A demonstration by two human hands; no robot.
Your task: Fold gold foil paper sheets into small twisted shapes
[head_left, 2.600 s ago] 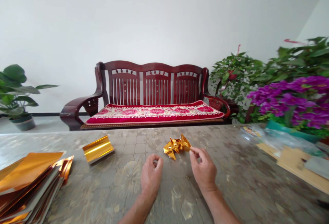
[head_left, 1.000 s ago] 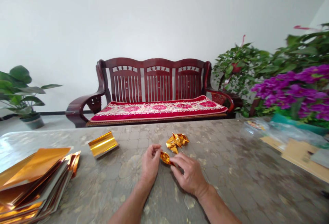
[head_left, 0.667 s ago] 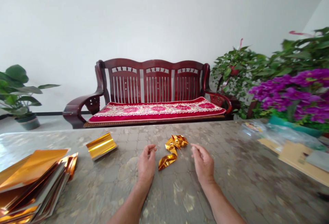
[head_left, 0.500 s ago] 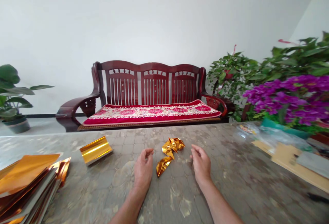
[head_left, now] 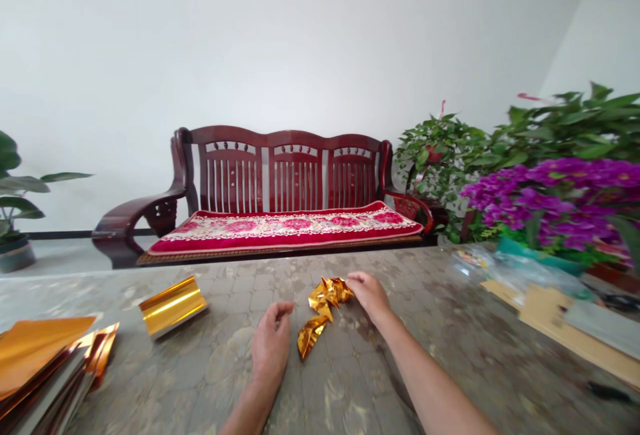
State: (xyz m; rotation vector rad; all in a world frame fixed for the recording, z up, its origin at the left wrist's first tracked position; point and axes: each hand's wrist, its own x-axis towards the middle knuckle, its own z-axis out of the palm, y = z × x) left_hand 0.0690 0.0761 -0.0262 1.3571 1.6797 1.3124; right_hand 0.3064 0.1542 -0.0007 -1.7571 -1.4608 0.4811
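Observation:
Several folded gold foil paper pieces (head_left: 327,294) lie in a small cluster on the table, creased and pointed. One half-round folded piece (head_left: 311,336) lies nearest to me. At the cluster's right side, my right hand (head_left: 371,296) is closed, with its fingertips at the edge of the far-right piece; part of that grip is hidden. My left hand (head_left: 273,338) rests left of the pieces, apart from them, fingers curled in and nothing visible in them.
A curved gold foil sheet stack (head_left: 173,305) lies left of my hands. Orange-gold sheets (head_left: 45,352) are piled at the left edge. Cardboard (head_left: 545,308), a clear plastic bag (head_left: 535,272) and purple flowers (head_left: 560,198) are at right. Beyond the table stands a wooden bench (head_left: 295,168).
My right hand has moved left and away from me to the gold pieces. My left hand stays beside them, curled. The whole view has shifted slightly.

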